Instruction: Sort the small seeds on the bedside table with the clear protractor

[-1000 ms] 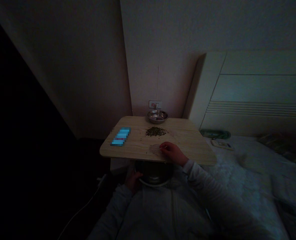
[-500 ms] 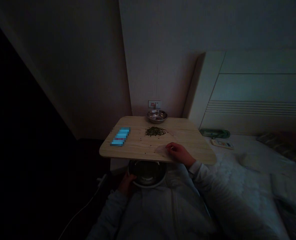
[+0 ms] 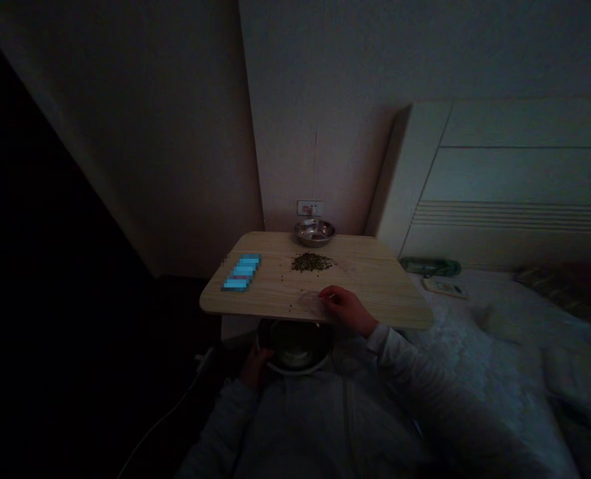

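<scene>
Big bowl [image 3: 295, 363] sat below the counter [image 3: 385, 286], contents too dim; L hand [image 3: 256, 367] clamped its rim. Steel bowl [image 3: 303, 239] stood behind the beans [image 3: 310, 263]. R hand [image 3: 349, 311] stretched over, fingers [image 3: 328, 291] pinched nr-closed on clear plastic [image 3: 308, 303].

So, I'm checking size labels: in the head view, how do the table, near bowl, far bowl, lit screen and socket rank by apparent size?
1. Table
2. Near bowl
3. Far bowl and lit screen: too alike to rank
4. Socket
</scene>
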`<state>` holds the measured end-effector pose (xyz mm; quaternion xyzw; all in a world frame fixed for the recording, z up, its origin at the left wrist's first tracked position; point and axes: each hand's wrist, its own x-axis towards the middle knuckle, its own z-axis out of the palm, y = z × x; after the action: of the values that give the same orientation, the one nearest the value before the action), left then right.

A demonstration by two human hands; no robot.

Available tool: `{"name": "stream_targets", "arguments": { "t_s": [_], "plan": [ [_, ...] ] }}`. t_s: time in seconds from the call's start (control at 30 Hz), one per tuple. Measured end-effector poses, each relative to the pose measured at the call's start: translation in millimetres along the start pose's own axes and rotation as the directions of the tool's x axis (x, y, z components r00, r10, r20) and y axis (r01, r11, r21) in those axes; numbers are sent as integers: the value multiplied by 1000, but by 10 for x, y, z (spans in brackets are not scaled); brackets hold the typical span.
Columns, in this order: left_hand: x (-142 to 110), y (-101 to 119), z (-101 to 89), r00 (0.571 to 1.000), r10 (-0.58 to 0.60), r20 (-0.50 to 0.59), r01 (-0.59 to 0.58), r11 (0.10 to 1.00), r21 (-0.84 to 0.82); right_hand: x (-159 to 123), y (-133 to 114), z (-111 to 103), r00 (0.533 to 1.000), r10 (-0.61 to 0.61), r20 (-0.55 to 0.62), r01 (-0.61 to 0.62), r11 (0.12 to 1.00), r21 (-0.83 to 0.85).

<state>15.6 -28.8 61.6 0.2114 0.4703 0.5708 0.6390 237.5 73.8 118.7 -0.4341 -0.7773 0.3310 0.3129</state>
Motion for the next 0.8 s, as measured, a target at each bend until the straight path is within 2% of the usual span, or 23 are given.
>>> {"name": "stream_targets", "arguments": {
  "t_s": [0.13, 0.2, 0.33, 0.5, 0.57, 0.8],
  "plan": [
    [4, -49, 13, 990, 124, -68, -123, 992, 15, 126, -35, 80, 1000, 2, -5, -2, 1000, -12],
    [24, -73, 5, 988, 126, -87, -123, 992, 37, 176, -60, 132, 1000, -5, 8, 5, 1000, -11],
    [100, -126, -44, 991, 81, -104, -86, 995, -46, 173, -127, 229, 998, -35, 59, 34, 999, 4],
    [124, -176, -70, 973, 149, -179, -146, 989, 30, 66, -176, 262, 991, -67, 119, 63, 997, 36],
    [82, -168, -36, 964, 178, -199, -172, 984, 49, 66, -145, 210, 995, -54, 86, 50, 998, 43],
    [-87, -60, 109, 965, 211, -154, -204, 977, 57, 241, 81, -83, 989, 93, -118, -88, 995, 54]
  ]
}}
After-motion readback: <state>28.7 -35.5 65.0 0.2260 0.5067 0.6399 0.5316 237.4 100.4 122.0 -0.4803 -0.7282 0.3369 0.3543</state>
